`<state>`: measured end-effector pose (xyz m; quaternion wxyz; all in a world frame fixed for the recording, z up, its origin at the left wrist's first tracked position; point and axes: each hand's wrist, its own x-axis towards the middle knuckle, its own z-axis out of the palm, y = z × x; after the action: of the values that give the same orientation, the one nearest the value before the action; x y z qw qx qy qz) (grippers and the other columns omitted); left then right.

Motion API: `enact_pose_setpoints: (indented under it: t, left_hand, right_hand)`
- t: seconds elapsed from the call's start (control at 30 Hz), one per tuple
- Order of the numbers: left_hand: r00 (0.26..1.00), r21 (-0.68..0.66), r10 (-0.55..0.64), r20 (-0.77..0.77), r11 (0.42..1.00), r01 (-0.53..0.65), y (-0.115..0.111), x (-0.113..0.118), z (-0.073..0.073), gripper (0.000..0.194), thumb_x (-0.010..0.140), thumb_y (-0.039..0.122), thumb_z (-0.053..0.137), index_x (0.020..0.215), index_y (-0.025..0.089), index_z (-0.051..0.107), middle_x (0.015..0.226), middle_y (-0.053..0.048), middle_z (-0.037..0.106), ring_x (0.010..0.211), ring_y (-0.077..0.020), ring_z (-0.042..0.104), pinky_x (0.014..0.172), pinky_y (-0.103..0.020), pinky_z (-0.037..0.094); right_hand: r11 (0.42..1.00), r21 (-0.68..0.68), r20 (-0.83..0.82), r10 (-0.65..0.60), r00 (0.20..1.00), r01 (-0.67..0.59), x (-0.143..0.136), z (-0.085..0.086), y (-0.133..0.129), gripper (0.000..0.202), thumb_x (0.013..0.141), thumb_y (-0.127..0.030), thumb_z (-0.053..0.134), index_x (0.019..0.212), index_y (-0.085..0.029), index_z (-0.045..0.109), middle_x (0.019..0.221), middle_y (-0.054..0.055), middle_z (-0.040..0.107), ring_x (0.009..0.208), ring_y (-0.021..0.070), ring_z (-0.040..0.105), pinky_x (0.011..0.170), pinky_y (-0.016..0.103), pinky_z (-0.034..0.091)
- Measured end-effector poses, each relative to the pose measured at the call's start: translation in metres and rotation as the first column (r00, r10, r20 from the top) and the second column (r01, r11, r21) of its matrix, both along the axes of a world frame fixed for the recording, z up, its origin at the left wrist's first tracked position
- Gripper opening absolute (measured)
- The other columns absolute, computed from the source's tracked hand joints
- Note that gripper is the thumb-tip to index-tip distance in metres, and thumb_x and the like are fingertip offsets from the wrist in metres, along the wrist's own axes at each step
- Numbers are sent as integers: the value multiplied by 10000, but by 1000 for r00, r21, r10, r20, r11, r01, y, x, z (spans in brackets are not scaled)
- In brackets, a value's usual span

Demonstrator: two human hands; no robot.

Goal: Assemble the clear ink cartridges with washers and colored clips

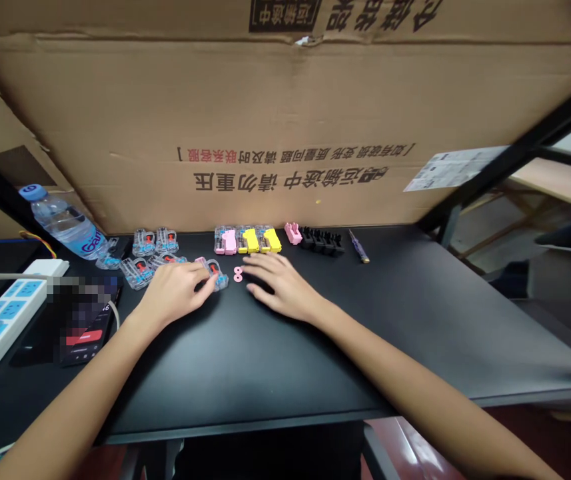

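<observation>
My left hand is at a clear plastic part with a red piece inside, its fingers curled round the part's left side beside a bit of pink. To the right, my right hand is spread low over the black table with nothing in it. Two small pink rings lie between the hands. Behind them stand a pink-and-clear assembly and two yellow-and-clear ones. More clear parts lie left of my left hand.
A pink piece, black holders and a screwdriver lie at the back right. On the left are a water bottle, a power strip and a phone with a cable. Cardboard walls the back.
</observation>
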<state>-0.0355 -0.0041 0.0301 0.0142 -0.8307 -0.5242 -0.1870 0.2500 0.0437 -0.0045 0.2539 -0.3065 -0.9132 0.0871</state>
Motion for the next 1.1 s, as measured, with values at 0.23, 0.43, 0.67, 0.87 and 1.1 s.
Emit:
enact_pose_setpoints:
  t: [0.23, 0.43, 0.67, 0.87, 1.1]
  left_hand:
    - [980, -25, -198, 22, 980, 199, -3, 14, -11, 402, 1079, 343, 511, 750, 208, 700, 807, -66, 705, 739, -209, 652, 701, -332, 435]
    - [982, -21, -187, 29, 982, 188, -2, 15, -16, 300, 1085, 310, 504, 867, 202, 679, 931, -80, 706, 878, -234, 618, 790, -364, 484]
    - [950, -72, -294, 103, 951, 302, -6, 16, -12, 215, 1092, 335, 552, 1145, 235, 735, 1344, -88, 731, 1237, -294, 644, 993, -431, 497]
    - [967, -119, -238, 87, 962, 247, -3, 13, -14, 214, 1079, 366, 583, 1135, 242, 748, 1235, -84, 766, 1193, -303, 653, 1012, -444, 486]
    - [987, -79, -152, 54, 985, 156, 0, 10, -18, 250, 1090, 371, 566, 1191, 212, 731, 1274, -103, 754, 1234, -323, 626, 1045, -464, 468]
  right_hand:
    - [865, 144, -7, -485, 875, 480, 47, -1, 54, 477, 1042, -304, 538, 1468, -124, 657, 1514, 206, 679, 1470, 427, 546, 1196, 637, 416]
    - [861, 183, 81, -494, 866, 474, 57, -12, 55, 407, 1030, -300, 535, 1370, -183, 727, 1315, 185, 785, 1347, 417, 591, 1119, 625, 406]
    - [854, 156, 27, -507, 862, 497, 59, 0, 38, 353, 1053, -356, 542, 1219, -182, 801, 1152, 189, 747, 1016, 344, 686, 861, 484, 527]
    - [868, -55, 57, -490, 870, 493, 59, 5, 35, 249, 986, -327, 601, 963, -180, 801, 826, 96, 716, 727, 240, 654, 714, 388, 513]
    - [868, -460, -277, -340, 899, 186, 23, 24, -1, 277, 984, -418, 655, 1071, -197, 797, 980, 83, 823, 779, 222, 710, 701, 349, 559]
